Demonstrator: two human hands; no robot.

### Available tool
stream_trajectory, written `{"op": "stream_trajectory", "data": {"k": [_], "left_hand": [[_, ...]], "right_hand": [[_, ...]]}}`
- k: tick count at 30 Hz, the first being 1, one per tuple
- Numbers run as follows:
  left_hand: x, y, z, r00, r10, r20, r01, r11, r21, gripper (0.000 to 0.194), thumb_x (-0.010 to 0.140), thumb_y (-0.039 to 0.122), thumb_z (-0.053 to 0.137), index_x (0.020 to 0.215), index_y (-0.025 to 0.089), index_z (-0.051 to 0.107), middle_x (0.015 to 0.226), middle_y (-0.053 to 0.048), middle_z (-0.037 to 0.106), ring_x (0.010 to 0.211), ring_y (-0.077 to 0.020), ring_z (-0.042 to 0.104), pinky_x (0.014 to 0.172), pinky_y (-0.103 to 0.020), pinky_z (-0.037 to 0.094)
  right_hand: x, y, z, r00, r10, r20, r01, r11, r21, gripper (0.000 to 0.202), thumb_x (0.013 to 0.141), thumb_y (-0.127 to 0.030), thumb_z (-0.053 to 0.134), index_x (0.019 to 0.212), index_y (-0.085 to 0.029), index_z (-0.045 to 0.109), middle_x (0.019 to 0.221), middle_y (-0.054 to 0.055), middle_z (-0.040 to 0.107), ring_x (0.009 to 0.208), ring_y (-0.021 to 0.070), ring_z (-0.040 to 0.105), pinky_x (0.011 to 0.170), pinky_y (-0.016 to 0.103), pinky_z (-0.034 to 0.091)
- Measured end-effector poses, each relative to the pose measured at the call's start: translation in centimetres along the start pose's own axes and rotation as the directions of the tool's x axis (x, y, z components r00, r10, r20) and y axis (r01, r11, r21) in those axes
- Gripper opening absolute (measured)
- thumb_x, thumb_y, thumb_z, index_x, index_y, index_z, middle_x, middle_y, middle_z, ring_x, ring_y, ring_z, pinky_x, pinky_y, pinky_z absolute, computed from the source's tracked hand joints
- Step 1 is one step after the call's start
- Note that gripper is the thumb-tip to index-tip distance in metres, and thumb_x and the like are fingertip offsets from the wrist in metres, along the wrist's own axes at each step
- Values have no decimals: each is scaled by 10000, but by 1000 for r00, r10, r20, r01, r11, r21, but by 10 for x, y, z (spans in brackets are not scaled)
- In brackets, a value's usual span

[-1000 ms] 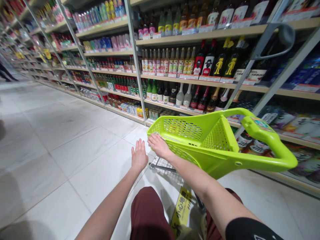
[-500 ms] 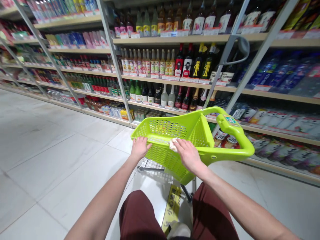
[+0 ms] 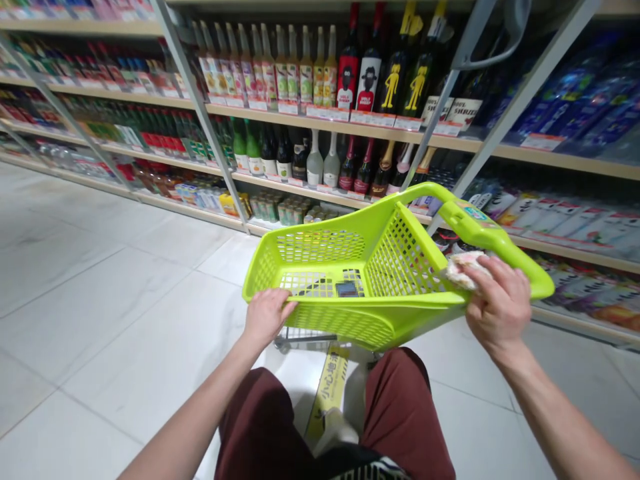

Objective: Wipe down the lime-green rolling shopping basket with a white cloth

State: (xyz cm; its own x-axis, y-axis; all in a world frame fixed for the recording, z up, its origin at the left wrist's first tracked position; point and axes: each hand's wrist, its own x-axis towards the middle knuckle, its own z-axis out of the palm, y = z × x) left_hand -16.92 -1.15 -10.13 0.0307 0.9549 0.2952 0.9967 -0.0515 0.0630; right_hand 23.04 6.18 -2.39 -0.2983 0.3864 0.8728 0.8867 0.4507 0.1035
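Note:
A lime-green plastic shopping cart (image 3: 325,311) stands sideways in front of me, its handle end to the right. My left hand (image 3: 267,317) grips the near rim close to the front left corner, fingers over the edge. My right hand (image 3: 500,300) is closed on a crumpled whitish cloth (image 3: 467,268) at the near rim beside the handle (image 3: 480,223). A small dark rectangular item (image 3: 347,288) shows through or on the basket's bottom; which one I cannot tell.
Shelves (image 3: 280,113) of bottles and packs run behind the cart. A grey metal bracket (image 3: 493,63) juts out at the upper right. On the pale tiled floor (image 3: 115,313) between my feet lies a yellow floor sign (image 3: 330,383).
My right hand has slid right along the near rim with the cloth, from mid-basket to beside the handle. My left hand stays on the rim. The view has tipped down and come closer.

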Motion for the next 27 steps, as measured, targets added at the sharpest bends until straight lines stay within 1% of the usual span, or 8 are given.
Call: {"op": "stream_trajectory", "data": {"k": [3, 6, 11, 15, 18, 21, 25, 27], "left_hand": [[-4, 5, 1, 1000, 14, -28, -16, 997, -77, 277, 836, 392, 386, 911, 203, 575, 878, -37, 648, 823, -189, 567, 709, -311, 402], [-8, -2, 4, 997, 17, -80, -27, 991, -128, 289, 834, 409, 392, 930, 196, 563, 931, -40, 647, 860, -186, 567, 741, -308, 410], [-7, -5, 7, 998, 23, -65, -30, 994, -103, 270, 832, 402, 404, 906, 213, 582, 887, -17, 666, 822, -189, 585, 724, -318, 414], [-8, 5, 8, 990, 23, -141, -39, 993, -112, 254, 821, 359, 436, 951, 201, 587, 911, -28, 671, 832, -188, 590, 737, -320, 415], [-15, 15, 9, 966, 44, -253, -78, 989, -126, 253, 809, 291, 464, 1007, 186, 580, 983, -39, 661, 906, -187, 582, 826, -329, 401], [-25, 28, 8, 948, 55, -314, -105, 984, -142, 273, 805, 236, 465, 1052, 182, 571, 1037, -40, 648, 959, -183, 573, 858, -319, 395], [-38, 53, 6, 962, 73, -263, -121, 978, -170, 296, 822, 203, 423, 1083, 172, 559, 1035, -45, 650, 922, -175, 592, 767, -289, 440], [-44, 68, 6, 965, 111, -239, -159, 969, -191, 343, 817, 158, 394, 1134, 158, 526, 1088, -59, 626, 967, -178, 577, 782, -289, 444]], "right_hand": [[-4, 12, 11, 999, 29, -14, -28, 998, 49, 341, 721, -87, 440, 1005, -205, 586, 1135, 71, 564, 1073, 236, 509, 890, 422, 396], [-4, 23, 19, 999, 40, -26, -37, 995, 95, 371, 692, -84, 469, 1017, -220, 586, 1140, 64, 565, 1045, 236, 529, 879, 415, 412], [2, 35, 33, 994, 45, -101, -33, 992, 121, 376, 686, -78, 466, 1011, -209, 603, 1132, 75, 573, 1048, 248, 532, 896, 428, 397], [6, 36, 41, 991, 109, -79, -100, 990, 101, 352, 715, -105, 438, 1010, -194, 607, 1139, 82, 566, 1063, 257, 520, 929, 467, 353], [1, 21, 38, 989, 146, -5, -144, 981, 130, 324, 756, -137, 433, 1030, -199, 595, 1155, 86, 554, 1105, 260, 489, 956, 485, 320], [-13, -10, 35, 987, 119, 105, -140, 966, 219, 313, 775, -139, 449, 1051, -212, 578, 1191, 82, 529, 1161, 255, 441, 983, 482, 298], [-32, -58, 38, 962, 34, 272, -124, 938, 325, 333, 788, -125, 431, 1081, -223, 553, 1214, 75, 509, 1206, 248, 389, 1013, 493, 248], [-35, -73, 42, 945, 6, 326, -122, 934, 336, 343, 787, -122, 408, 1089, -213, 544, 1204, 81, 513, 1207, 245, 386, 1016, 494, 233]]}}
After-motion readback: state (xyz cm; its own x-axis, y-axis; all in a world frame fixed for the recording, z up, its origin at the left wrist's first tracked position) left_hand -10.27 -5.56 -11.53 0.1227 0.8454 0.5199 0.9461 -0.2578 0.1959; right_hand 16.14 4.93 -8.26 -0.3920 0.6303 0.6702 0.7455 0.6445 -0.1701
